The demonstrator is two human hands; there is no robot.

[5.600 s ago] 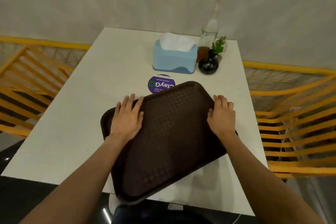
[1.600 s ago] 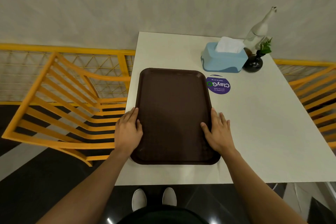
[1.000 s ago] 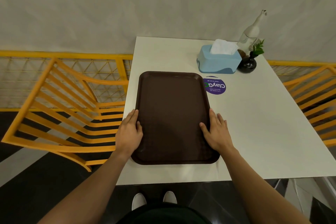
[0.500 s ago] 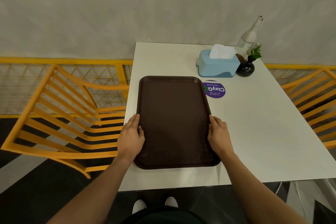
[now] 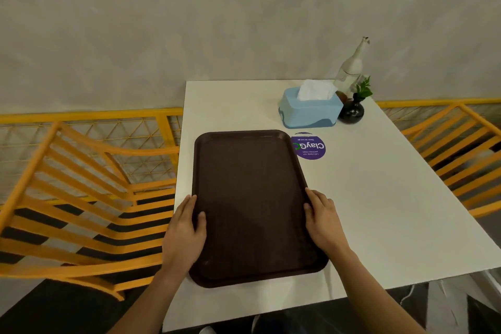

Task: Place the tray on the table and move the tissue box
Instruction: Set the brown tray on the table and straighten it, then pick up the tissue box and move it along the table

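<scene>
- Both hands had curled from flat to gripping since a second earlier: left hand [image 5: 184,233] and right hand [image 5: 324,222] clasped the long edges of the tray [image 5: 252,203].
- Tray was dark brown, textured, flat on the table [image 5: 379,198], near its left edge.
- Tissue box [image 5: 310,110], pale blue, stood beyond, apart; bare tabletop lay rightward.

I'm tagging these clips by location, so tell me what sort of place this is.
Most likely a cafeteria or fast-food eatery. A brown serving tray lies on a white table that carries a round purple "clean as you go" sticker, a blue tissue box and a bottle. Yellow slatted chairs flank it.
</scene>
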